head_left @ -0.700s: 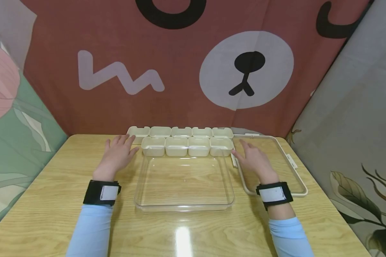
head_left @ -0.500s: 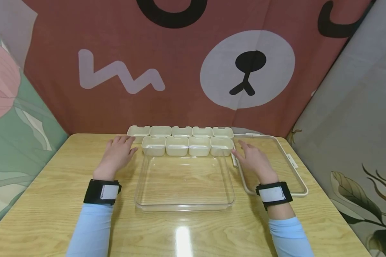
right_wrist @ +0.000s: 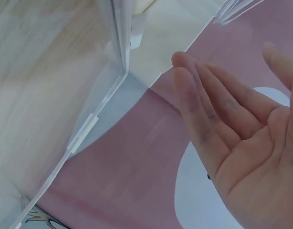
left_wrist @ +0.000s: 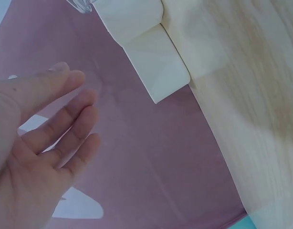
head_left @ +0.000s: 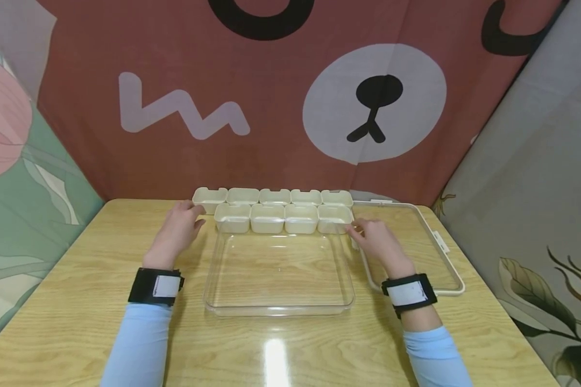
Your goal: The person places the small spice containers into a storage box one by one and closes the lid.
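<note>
Two rows of small cream boxes stand at the back of the table in the head view, a back row (head_left: 274, 197) and a front row (head_left: 267, 219). My left hand (head_left: 174, 236) is at the left end of the back row, fingers slightly bent and holding nothing; in the left wrist view the fingers (left_wrist: 82, 126) are apart from the end box (left_wrist: 158, 62). At the right end of the front row is my right hand (head_left: 380, 244), its thumb away from its fingers (right_wrist: 223, 100) in the right wrist view, with nothing between them.
A clear plastic bin (head_left: 278, 310) stands in front of the boxes, its far rim overlapping the front row in this view. To the right lies a clear lid with a cream frame (head_left: 452, 271) and side clips. A printed cloth (head_left: 271, 161) hangs behind the table (head_left: 213, 355).
The fingers of both hands have bent more. My right fingertips have come closer together beside the front row's right end. The boxes, bin and lid stay in place.
</note>
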The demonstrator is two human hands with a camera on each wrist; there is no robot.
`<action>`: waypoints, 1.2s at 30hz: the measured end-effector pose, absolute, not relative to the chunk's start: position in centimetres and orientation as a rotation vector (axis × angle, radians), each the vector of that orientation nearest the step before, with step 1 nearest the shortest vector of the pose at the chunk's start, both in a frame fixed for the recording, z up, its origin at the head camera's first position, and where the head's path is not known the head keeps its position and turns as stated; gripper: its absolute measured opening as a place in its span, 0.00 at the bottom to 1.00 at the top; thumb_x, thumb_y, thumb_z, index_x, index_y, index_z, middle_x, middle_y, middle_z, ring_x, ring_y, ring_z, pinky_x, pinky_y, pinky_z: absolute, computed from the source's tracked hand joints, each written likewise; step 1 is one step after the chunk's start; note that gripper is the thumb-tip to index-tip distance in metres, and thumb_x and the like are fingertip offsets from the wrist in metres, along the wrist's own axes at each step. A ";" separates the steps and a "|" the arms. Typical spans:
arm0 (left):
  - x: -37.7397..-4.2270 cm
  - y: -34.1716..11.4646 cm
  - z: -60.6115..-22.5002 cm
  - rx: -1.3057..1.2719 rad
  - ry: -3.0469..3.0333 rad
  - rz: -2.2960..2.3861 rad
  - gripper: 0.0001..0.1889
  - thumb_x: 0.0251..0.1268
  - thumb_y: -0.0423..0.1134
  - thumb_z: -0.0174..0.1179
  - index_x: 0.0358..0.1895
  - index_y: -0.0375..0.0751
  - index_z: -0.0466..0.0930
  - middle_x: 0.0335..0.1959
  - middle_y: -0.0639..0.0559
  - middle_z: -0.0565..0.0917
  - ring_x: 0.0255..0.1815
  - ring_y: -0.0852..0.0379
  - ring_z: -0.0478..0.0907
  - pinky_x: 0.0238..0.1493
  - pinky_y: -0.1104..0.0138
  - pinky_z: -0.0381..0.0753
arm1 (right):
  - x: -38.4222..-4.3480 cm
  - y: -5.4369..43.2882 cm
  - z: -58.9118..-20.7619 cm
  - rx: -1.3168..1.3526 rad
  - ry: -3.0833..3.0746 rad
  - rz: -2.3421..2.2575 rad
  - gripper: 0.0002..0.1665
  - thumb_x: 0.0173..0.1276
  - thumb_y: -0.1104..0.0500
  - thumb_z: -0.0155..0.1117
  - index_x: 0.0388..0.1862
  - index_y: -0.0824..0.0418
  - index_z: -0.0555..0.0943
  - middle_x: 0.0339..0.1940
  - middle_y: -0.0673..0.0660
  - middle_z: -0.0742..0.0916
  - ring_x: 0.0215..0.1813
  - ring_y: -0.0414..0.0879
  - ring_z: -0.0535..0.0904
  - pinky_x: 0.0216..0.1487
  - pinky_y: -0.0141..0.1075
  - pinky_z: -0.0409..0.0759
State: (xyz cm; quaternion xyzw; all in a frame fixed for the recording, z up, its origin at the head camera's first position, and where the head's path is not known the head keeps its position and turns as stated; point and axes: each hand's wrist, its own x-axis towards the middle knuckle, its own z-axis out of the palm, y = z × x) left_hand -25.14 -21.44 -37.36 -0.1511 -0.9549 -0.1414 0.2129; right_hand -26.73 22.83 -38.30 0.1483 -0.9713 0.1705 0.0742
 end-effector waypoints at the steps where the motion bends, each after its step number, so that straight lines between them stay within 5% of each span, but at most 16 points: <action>1: -25.2 -21.5 -37.4 -0.415 -2.648 -0.390 0.08 0.57 0.30 0.63 0.40 0.31 0.81 0.35 0.36 0.78 0.41 0.37 0.73 0.42 0.48 0.71 | -26.7 22.8 -38.3 0.451 -2.921 0.518 0.27 0.71 0.43 0.53 0.50 0.65 0.81 0.38 0.62 0.87 0.39 0.52 0.84 0.39 0.46 0.81; 25: -25.9 -22.5 -37.8 -0.356 -2.677 -0.377 0.12 0.64 0.40 0.60 0.42 0.33 0.82 0.44 0.35 0.79 0.47 0.38 0.69 0.44 0.46 0.68 | -24.9 22.7 -39.4 0.982 -2.567 0.574 0.11 0.59 0.65 0.68 0.42 0.63 0.85 0.39 0.56 0.88 0.43 0.49 0.85 0.44 0.42 0.82; 36: -26.3 -22.9 -37.8 -0.337 -2.687 -0.341 0.12 0.63 0.40 0.60 0.42 0.32 0.82 0.43 0.35 0.79 0.47 0.38 0.70 0.44 0.45 0.68 | -24.2 22.6 -40.0 0.849 -2.694 0.732 0.15 0.61 0.58 0.68 0.44 0.65 0.85 0.38 0.59 0.89 0.33 0.43 0.86 0.36 0.34 0.83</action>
